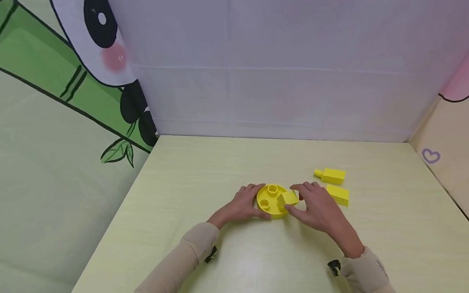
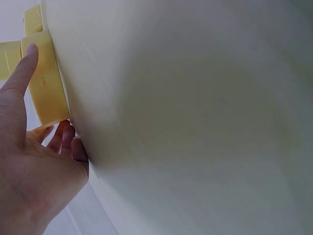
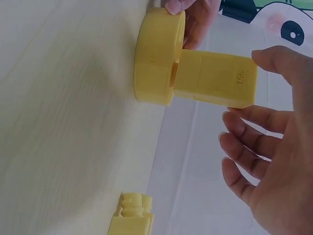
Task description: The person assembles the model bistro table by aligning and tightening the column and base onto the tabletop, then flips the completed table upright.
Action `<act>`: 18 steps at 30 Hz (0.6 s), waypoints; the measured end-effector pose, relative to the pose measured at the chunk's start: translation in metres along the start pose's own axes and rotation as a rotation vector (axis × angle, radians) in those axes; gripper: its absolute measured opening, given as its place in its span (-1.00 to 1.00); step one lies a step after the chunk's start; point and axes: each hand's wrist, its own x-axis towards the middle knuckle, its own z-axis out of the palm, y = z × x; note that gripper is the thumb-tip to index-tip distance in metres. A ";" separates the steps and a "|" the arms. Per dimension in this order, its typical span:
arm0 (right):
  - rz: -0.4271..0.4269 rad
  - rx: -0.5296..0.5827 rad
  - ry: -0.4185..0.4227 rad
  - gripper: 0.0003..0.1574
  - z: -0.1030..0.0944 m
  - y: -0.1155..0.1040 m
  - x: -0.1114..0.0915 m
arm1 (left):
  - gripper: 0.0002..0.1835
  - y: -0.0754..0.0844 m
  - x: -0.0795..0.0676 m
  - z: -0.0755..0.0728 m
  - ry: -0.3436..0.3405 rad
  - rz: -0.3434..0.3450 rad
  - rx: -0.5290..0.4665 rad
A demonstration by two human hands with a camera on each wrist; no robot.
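A round yellow base with raised ring sockets lies flat on the table. My left hand grips its rim from the left, thumb on the near side and fingers on the far side. On the base's right part stands a yellow rectangular block, upright, its lower end at the base. Thumb and index fingertip of my right hand pinch this block near its top; the other fingers are spread apart beside it. In the right wrist view, the block shows the number 156, and a narrow gap separates part of it from the base.
Two more yellow blocks lie on the table behind my right hand: one with a knobbed peg pointing left, the other block closer and partly covered by the hand. A printed cloth wall stands along the table's back edge.
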 end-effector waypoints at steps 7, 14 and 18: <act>0.024 -0.015 0.020 -0.36 0.006 -0.003 0.002 | 0.11 0.001 0.000 0.000 0.001 -0.005 -0.001; 0.006 -0.015 0.076 -0.49 0.006 -0.001 0.000 | 0.13 -0.001 0.003 0.002 0.008 0.006 0.010; -0.004 -0.016 0.103 -0.47 0.010 -0.001 0.001 | 0.14 -0.002 0.003 0.002 0.005 -0.001 0.014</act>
